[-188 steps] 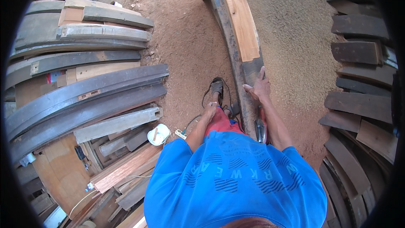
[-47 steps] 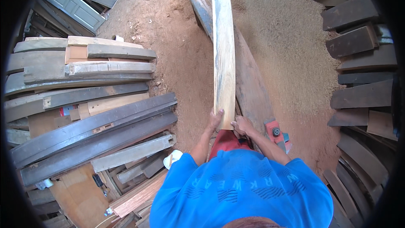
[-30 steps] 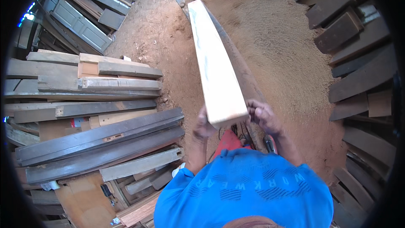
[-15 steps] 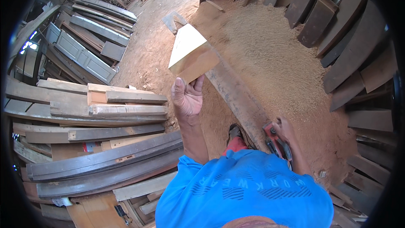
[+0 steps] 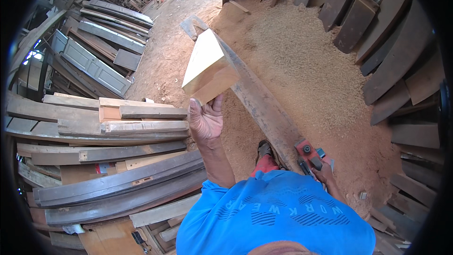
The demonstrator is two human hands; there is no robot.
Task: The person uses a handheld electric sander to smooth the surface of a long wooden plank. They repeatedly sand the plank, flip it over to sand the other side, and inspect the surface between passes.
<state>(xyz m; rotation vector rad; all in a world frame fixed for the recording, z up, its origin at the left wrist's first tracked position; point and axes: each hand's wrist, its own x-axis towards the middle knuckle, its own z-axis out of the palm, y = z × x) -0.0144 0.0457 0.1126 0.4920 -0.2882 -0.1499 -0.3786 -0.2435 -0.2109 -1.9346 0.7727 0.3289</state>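
Timber (image 5: 210,69), thick and squared, with a bright pale upper face and a tan near end, is held up before you, above the far part of the long, narrow tabletop (image 5: 264,103). Your left hand (image 5: 206,119) is clamped on its near end from below, thumb at the left and fingers at the right of the lower edge. The timber points away from you, and its far end lies near a grey notched piece (image 5: 192,26) at the tabletop's far end; whether they touch you cannot tell from here. Your right hand (image 5: 323,173) is at the dark handle of a red power planer (image 5: 306,149), which sits at the near part of the tabletop; its fingers are partly hidden, so how tightly they close cannot be told. Your sandalled foot (image 5: 264,148) is just left of the tabletop. Sawdust (image 5: 306,66) spreads over the ground to the right, with dark boards (image 5: 357,26) beyond it. Stacked planks (image 5: 122,174) and a panelled door (image 5: 96,65) lie to your left.
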